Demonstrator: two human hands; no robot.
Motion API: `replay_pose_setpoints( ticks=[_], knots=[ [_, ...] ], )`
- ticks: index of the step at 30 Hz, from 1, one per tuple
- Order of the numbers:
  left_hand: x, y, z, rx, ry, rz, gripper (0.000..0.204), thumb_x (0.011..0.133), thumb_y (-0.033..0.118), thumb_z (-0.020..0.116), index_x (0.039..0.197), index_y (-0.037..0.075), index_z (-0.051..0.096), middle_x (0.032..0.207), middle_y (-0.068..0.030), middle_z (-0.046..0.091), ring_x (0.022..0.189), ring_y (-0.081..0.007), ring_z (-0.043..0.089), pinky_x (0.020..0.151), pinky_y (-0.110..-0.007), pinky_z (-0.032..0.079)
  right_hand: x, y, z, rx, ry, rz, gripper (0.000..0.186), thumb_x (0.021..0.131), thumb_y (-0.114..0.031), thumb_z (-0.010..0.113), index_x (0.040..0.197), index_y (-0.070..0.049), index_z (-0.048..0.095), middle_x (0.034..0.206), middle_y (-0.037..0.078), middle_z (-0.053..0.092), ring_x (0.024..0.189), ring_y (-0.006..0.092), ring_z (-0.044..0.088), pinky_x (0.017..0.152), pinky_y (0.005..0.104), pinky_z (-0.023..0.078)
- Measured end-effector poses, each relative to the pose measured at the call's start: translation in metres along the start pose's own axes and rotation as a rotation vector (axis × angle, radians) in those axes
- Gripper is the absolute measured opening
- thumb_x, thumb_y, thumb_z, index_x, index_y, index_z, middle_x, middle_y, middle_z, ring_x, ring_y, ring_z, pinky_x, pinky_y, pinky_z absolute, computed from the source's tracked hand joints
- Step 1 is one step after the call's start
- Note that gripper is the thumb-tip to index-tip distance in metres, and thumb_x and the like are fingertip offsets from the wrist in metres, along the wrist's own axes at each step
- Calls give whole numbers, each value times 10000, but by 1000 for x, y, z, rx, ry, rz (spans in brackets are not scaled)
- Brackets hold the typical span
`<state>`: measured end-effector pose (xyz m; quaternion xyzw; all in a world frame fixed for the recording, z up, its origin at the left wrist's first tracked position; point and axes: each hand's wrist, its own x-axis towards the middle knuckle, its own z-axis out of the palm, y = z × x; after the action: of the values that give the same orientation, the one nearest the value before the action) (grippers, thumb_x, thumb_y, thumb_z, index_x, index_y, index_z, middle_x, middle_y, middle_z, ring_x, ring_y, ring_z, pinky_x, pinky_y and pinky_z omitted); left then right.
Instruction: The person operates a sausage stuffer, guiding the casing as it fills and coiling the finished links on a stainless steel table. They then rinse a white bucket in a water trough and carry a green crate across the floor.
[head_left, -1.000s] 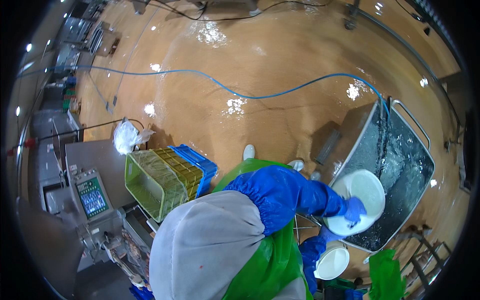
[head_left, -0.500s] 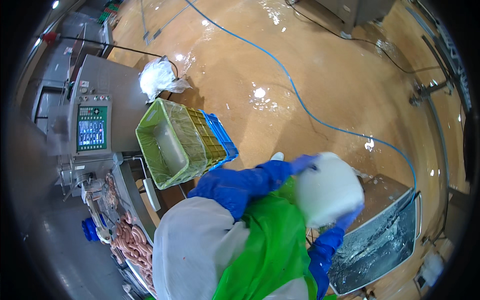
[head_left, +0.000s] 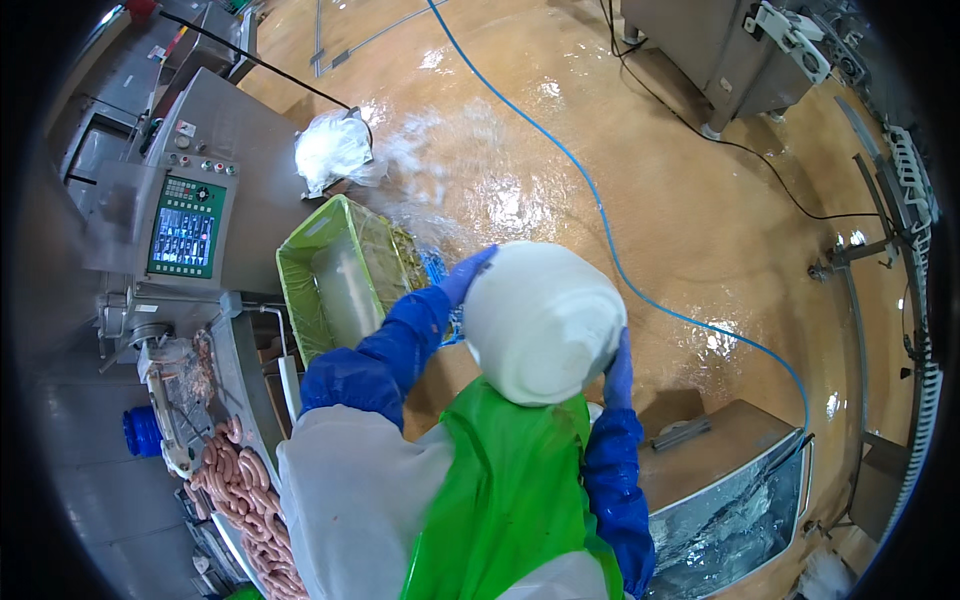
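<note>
- White bucket (head_left: 540, 325) up in front of the green apron (head_left: 500, 480), base toward the camera, mouth turned away and hidden.
- Left hand (head_left: 468, 274) gripping at the bucket's upper left, right hand (head_left: 619, 378) clasping its lower right; right fingertips out of sight.
- Smooth, round sides, probably wet gloves: possible slip, worst with a hard swing and a weak right-hand hold.
- Blurred splash of water (head_left: 430, 165) over the tan floor (head_left: 680, 220), beyond the green-lined crate (head_left: 318, 248) and close to a white plastic-wrapped bundle (head_left: 335, 152). Possible trouble: water through a loose fold of the wrap.
- Lit control panel (head_left: 185, 230) left of that crate; likely spray damage from a stray swing leftward.
- Sausages (head_left: 245, 500) uncovered at lower left; risk of contamination from splash-back off the floor.
- Shiny wet footing, blue hose (head_left: 604, 220) lying across to the right: slip or trip danger, downward view partly blocked by the bucket.
</note>
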<state>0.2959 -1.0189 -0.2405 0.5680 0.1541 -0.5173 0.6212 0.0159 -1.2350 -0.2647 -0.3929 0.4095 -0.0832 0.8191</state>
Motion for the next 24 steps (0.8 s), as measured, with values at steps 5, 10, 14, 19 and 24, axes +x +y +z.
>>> replay_pose_setpoints(
  ticks=[5,10,14,19,24],
  knots=[
    [28,-68,142,337,-208,8,587,828,580,566,1095,60,614,929,-75,591,795,-158,577,732,-323,508,-75,-26,-90,43,365,-214,615,973,-464,319,1418,-41,286,1428,133,327,1292,230,342,1078,375,267],
    [0,-145,329,745,-756,-158,384,885,437,568,936,91,727,893,-34,691,820,-104,601,780,-256,475,-202,4,-211,28,678,-484,620,957,-472,326,1420,-62,290,1418,165,323,1281,276,349,1070,433,276],
    [-43,-248,446,1047,-969,145,622,738,625,620,828,16,704,769,-108,682,664,-194,636,630,-343,504,-286,15,-258,163,969,-456,644,945,-496,343,1431,-79,278,1434,166,304,1284,289,351,1065,439,287],
    [-104,-388,550,1333,-1259,213,716,730,665,579,909,-22,674,875,-202,662,819,-335,632,727,-426,476,-376,46,-310,367,1210,-522,655,939,-503,354,1433,-80,275,1438,167,301,1281,297,359,1059,441,297],
    [-82,-537,570,1432,-1089,-24,758,774,692,491,944,-27,662,929,-226,651,865,-356,623,773,-441,463,-419,62,-377,548,1227,-507,666,933,-510,365,1435,-82,271,1442,167,298,1279,304,366,1053,443,308]
  ],
)
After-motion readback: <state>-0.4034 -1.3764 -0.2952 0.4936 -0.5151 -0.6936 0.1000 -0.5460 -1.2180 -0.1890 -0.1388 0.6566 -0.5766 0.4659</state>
